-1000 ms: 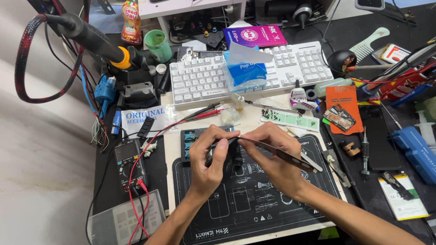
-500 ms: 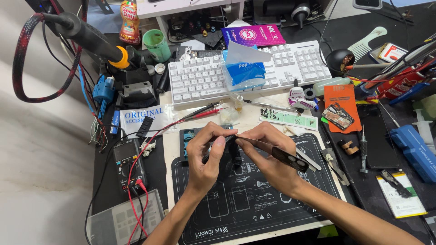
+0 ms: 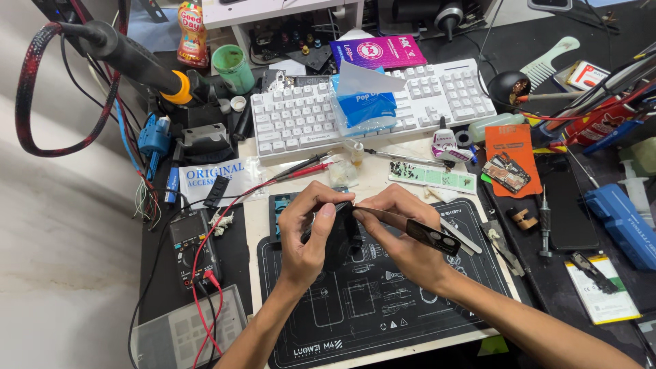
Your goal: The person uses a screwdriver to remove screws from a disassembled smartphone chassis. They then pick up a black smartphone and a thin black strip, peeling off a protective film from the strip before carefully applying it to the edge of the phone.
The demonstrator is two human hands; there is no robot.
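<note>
My left hand [image 3: 309, 232] grips a small black phone-like device [image 3: 342, 236] held upright over the black work mat [image 3: 355, 307]. My right hand [image 3: 396, 229] pinches a thin flat metal blade tool [image 3: 417, 229] whose tip meets the device's top edge; the tool's dark handle end points right. Both hands hover just above the mat, thumbs nearly touching. Much of the device is hidden behind my fingers.
A white keyboard [image 3: 301, 119] with a blue tissue pack [image 3: 365, 102] lies behind. A multimeter [image 3: 193, 246] with red leads sits left, a strip of small screws [image 3: 430, 178], an orange card [image 3: 511, 160], screwdrivers and a blue case [image 3: 625, 222] sit right.
Hands stay in nearly the same place; the blade tool has shifted slightly against the device's top edge.
</note>
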